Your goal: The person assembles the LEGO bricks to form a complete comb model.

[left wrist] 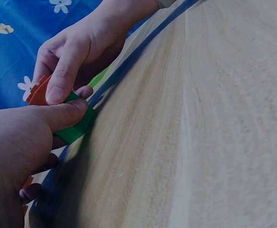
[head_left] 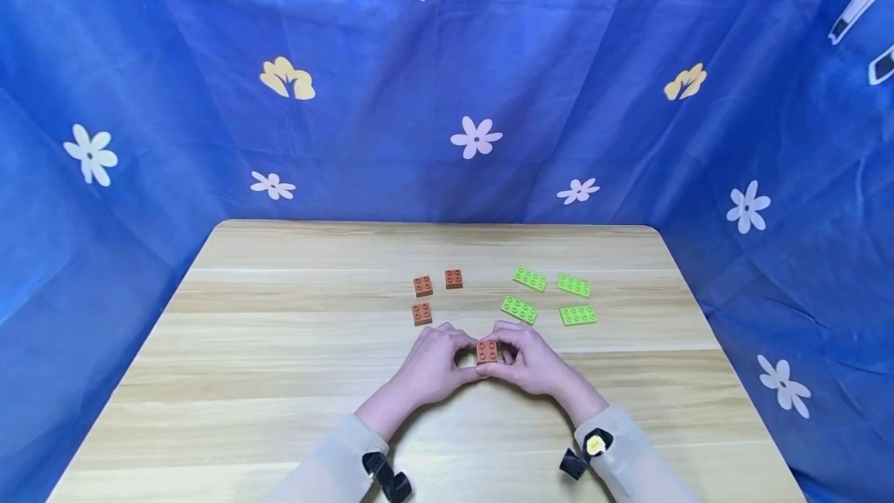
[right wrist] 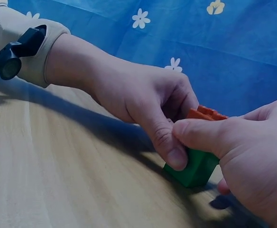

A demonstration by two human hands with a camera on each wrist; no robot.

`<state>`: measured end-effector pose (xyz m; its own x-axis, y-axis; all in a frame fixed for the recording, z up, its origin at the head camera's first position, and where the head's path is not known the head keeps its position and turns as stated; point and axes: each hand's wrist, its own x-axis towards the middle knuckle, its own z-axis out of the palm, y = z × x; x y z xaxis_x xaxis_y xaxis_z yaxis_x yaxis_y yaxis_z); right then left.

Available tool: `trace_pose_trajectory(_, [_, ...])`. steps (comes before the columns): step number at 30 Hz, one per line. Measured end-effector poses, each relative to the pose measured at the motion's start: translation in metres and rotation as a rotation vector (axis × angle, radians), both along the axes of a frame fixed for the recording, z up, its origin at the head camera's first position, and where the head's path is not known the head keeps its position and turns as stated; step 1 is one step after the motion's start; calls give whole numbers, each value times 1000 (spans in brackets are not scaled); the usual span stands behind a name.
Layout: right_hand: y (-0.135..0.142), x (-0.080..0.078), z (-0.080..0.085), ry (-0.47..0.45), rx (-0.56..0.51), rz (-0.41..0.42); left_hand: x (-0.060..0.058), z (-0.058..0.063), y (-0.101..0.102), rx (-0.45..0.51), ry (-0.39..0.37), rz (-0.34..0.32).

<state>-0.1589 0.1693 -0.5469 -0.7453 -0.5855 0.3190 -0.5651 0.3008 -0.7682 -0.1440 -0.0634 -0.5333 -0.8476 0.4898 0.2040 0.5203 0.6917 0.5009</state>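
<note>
A reddish-brown toy building brick (head_left: 486, 352) with studs on top sits on a green building brick (right wrist: 193, 168); whether the two are fully pressed together cannot be told. My left hand (head_left: 436, 363) pinches the green brick from the left, its thumb across the front. From the other side my right hand (head_left: 527, 359) pinches the reddish-brown brick, thumb in front and fingers behind. Both hands meet low over the wooden table (head_left: 279, 379). In the head view the green brick is hidden under the upper one and the fingers.
Beyond the hands lie loose reddish-brown bricks (head_left: 422, 313) to the left. Several flat light-green bricks (head_left: 578, 315) lie to the right. A blue cloth (head_left: 391, 169) with flower prints hangs behind the table and along its sides.
</note>
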Motion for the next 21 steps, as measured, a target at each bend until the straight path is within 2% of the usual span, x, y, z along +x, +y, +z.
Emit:
trace_pose_trajectory(10, [2,3,3,61,72,-37,1,3,1,14,-18,0])
trace_pose_trajectory(21, [13,5,11,-15,47,-10,4,3,-1,27,-11,7])
